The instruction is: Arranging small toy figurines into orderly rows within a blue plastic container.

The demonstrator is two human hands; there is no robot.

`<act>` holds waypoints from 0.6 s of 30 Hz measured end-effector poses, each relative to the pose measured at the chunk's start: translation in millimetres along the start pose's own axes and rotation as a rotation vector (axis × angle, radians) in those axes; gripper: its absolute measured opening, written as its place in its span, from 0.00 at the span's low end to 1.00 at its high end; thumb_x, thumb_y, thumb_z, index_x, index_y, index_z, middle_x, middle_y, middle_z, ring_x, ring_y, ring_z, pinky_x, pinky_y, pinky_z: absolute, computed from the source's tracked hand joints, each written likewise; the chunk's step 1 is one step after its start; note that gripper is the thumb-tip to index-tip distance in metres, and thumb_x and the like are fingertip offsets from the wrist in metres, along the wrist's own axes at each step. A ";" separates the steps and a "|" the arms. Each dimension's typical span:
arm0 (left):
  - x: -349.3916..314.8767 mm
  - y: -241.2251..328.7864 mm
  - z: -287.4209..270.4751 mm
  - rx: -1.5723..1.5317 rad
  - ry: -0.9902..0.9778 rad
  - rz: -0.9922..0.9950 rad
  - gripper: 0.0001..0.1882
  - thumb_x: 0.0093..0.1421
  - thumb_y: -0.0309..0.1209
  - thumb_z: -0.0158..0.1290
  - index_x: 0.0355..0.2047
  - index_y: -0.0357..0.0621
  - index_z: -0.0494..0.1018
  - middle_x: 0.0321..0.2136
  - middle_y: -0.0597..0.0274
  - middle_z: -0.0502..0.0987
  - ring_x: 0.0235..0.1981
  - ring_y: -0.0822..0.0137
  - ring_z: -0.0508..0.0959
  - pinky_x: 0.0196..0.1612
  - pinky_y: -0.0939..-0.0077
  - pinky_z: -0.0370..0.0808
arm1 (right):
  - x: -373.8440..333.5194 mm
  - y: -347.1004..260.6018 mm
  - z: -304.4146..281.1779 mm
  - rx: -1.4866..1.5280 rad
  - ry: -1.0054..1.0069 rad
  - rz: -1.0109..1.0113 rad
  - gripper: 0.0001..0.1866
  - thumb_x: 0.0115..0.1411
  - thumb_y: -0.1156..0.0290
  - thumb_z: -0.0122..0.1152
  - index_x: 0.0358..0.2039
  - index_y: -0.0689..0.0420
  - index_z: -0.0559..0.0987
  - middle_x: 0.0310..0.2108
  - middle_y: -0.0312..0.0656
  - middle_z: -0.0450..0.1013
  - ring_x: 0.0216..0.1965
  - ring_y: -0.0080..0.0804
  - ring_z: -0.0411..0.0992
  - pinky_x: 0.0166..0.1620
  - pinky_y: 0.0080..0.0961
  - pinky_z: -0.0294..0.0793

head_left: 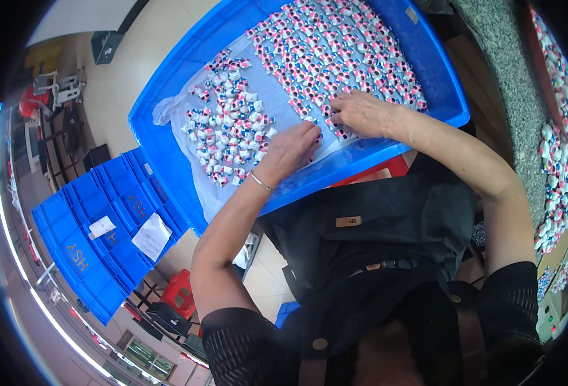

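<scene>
While small white, pink and blue pieces [335,48] lie in close rows on the right of a pale sheet [268,96] inside a blue tub [437,61], with others loosely heaped on the left, the left hand [290,151] has its fingers bent close together at a piece between the two groups, and the right hand [364,114] curls its fingers, slightly parted, over the near rows; whether either grips a piece I cannot tell. Outside the tub, stacked blue crates [81,222] bearing white papers [152,237] stand at left, with a red stool [179,293] nearby, and a speckled grey surface [512,96] runs along the right
</scene>
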State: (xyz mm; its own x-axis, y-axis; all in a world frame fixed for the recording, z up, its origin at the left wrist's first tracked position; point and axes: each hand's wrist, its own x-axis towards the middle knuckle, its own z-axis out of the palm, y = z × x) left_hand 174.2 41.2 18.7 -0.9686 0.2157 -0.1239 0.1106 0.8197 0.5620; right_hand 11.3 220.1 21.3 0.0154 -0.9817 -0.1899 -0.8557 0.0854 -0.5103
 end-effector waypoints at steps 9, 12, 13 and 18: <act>10.9 -5.7 -6.6 0.174 0.178 0.092 0.15 0.48 0.28 0.62 0.38 0.49 0.74 0.44 0.61 0.71 0.44 0.58 0.72 0.45 0.65 0.67 | -3.2 5.0 7.2 0.023 0.063 -0.042 0.14 0.51 0.75 0.62 0.40 0.59 0.80 0.39 0.44 0.70 0.46 0.42 0.70 0.49 0.38 0.70; -2.7 -9.6 -21.7 0.090 0.109 0.046 0.15 0.47 0.24 0.60 0.37 0.49 0.75 0.41 0.61 0.73 0.43 0.58 0.72 0.44 0.65 0.68 | -0.6 6.4 2.1 0.043 0.083 -0.031 0.15 0.50 0.76 0.64 0.41 0.60 0.79 0.38 0.44 0.70 0.45 0.43 0.70 0.47 0.37 0.71; -8.8 -13.3 -25.5 0.029 -0.056 0.027 0.15 0.46 0.21 0.58 0.36 0.49 0.74 0.40 0.62 0.74 0.42 0.59 0.72 0.43 0.65 0.68 | 0.8 7.1 1.3 0.049 0.092 -0.021 0.16 0.49 0.77 0.65 0.41 0.60 0.79 0.38 0.44 0.70 0.45 0.43 0.70 0.47 0.37 0.72; -19.2 -12.2 -12.6 0.038 -0.347 0.264 0.17 0.44 0.19 0.55 0.35 0.52 0.76 0.35 0.72 0.74 0.40 0.63 0.71 0.43 0.71 0.67 | 4.5 7.1 6.4 0.033 0.083 -0.031 0.17 0.49 0.75 0.66 0.41 0.60 0.78 0.37 0.45 0.70 0.44 0.44 0.71 0.47 0.37 0.72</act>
State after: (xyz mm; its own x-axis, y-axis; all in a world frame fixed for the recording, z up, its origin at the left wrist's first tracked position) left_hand 188.6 20.4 24.6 -0.7745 0.5804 -0.2515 0.3585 0.7304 0.5814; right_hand 8.6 217.4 11.5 -0.0023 -0.9945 -0.1043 -0.8381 0.0588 -0.5423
